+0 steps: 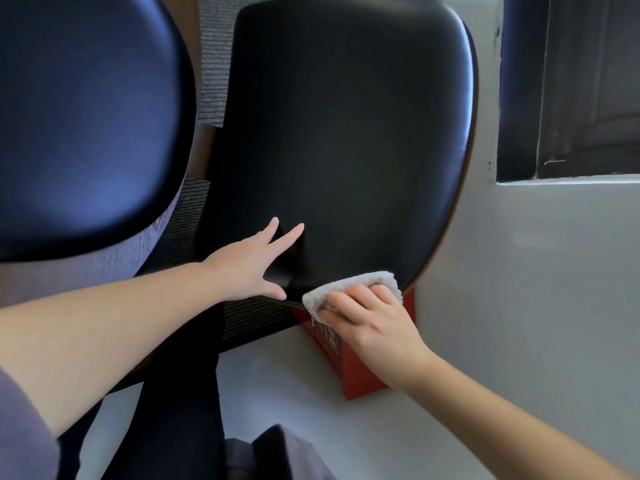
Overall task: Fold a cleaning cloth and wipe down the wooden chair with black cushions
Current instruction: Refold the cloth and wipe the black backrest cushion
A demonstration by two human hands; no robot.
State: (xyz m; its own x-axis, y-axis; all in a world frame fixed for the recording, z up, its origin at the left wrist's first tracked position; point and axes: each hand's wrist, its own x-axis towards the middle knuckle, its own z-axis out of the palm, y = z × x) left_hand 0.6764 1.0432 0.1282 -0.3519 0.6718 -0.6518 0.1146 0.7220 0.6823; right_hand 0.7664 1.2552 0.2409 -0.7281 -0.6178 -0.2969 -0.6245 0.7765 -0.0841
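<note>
1. Pale grey wall [519, 271] fills the right side, w/ a dark window [588, 91] at upper right; a white floor shows at btm centre.
2. Chair's big black cushion [346, 133] takes up the centre of view; a thin wooden rim [476, 98] runs along its right edge.
3. Second dark cushion [86, 116], w/ a bluish sheen, sits at left, close to the camera & blurred.
4. Grey ribbed surface [214, 64] shows between the two cushions.
5. Left hand [249, 261]: flat, fingers straight & spread, pressing on the black cushion near its lower edge; thumb lies at the edge itself. It grips nothing.
6. White cleaning cloth [360, 284], folded into a thick pad, sits against the cushion's lower edge, just right of the left hand.
7. Right hand [370, 323]: fingers curled over the cloth, holding it to that edge.
8. Red box [356, 372] w/ small print stands below the cushion, partly hidden by the right hand & wrist.
9. Grey-purple sleeve [20, 427] shows at btm left.
</note>
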